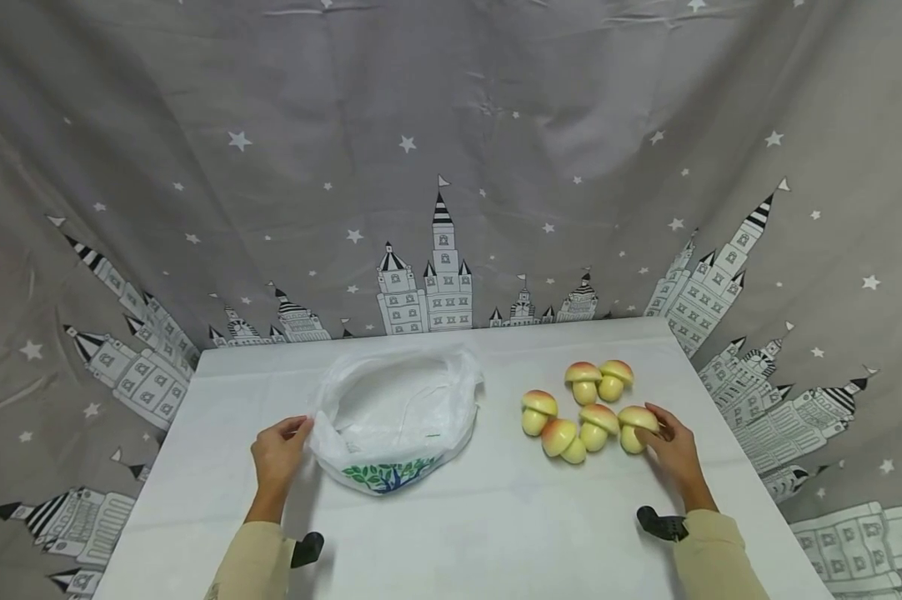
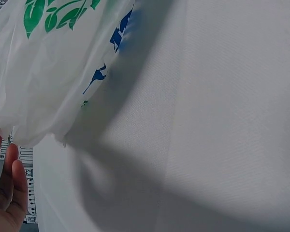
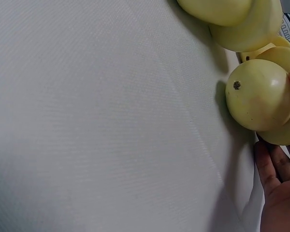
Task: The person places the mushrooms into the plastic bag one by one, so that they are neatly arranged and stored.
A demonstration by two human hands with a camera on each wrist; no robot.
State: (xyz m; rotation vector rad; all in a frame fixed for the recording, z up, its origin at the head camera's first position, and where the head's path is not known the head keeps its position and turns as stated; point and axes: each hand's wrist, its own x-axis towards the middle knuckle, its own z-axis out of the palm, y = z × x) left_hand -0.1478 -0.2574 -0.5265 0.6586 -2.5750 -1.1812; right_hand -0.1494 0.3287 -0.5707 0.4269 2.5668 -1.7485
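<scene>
A white plastic bag (image 1: 398, 417) with a green and blue tree print stands on the table, its mouth spread wide. At its left rim my left hand (image 1: 279, 456) pinches the plastic between thumb and forefinger; in the left wrist view the other fingers (image 2: 18, 186) hang loosely below the bag. On the right side, my right hand (image 1: 674, 450) holds the rightmost toy mushroom (image 1: 634, 427), yellow with a reddish tint on its cap. The right wrist view shows this mushroom's round stem end (image 3: 258, 94), with the thumb on one side and fingers beneath.
Several similar toy mushrooms (image 1: 558, 437) lie in a group just left of the held one. All stand on a white-covered table (image 1: 481, 533). A grey curtain (image 1: 481, 125) with castles and stars hangs behind it and around both sides.
</scene>
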